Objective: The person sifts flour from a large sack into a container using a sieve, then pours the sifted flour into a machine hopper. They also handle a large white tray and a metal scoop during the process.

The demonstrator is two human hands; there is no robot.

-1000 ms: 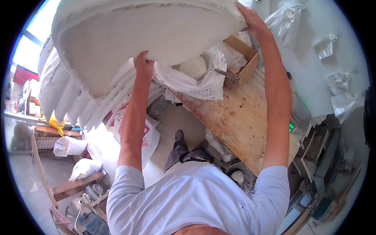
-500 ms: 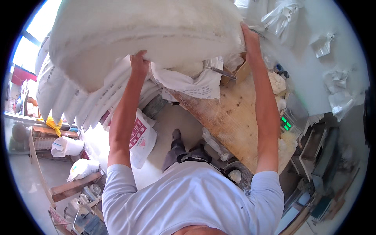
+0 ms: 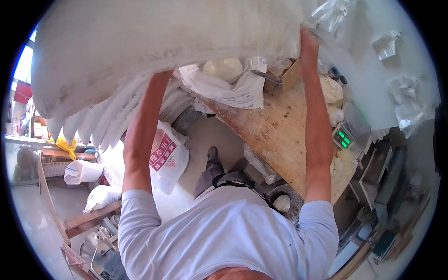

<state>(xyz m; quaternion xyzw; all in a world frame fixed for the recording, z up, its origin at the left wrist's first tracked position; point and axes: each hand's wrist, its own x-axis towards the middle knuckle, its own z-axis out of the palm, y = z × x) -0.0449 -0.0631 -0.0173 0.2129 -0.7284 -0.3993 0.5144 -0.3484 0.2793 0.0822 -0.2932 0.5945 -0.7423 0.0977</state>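
Sack, raised and not yet set down, spans the top, overlapping the stack at left. Left hand supports its lower edge, fingers hidden, so I cannot tell the grip; right hand is at its right end, too blurred to tell if closed. Against the earlier frame, it hides more of the window and left fingers.

We see the big whitish object cut off by the upper edge, hiding most of the left hand; the right hand, upper right, blurs
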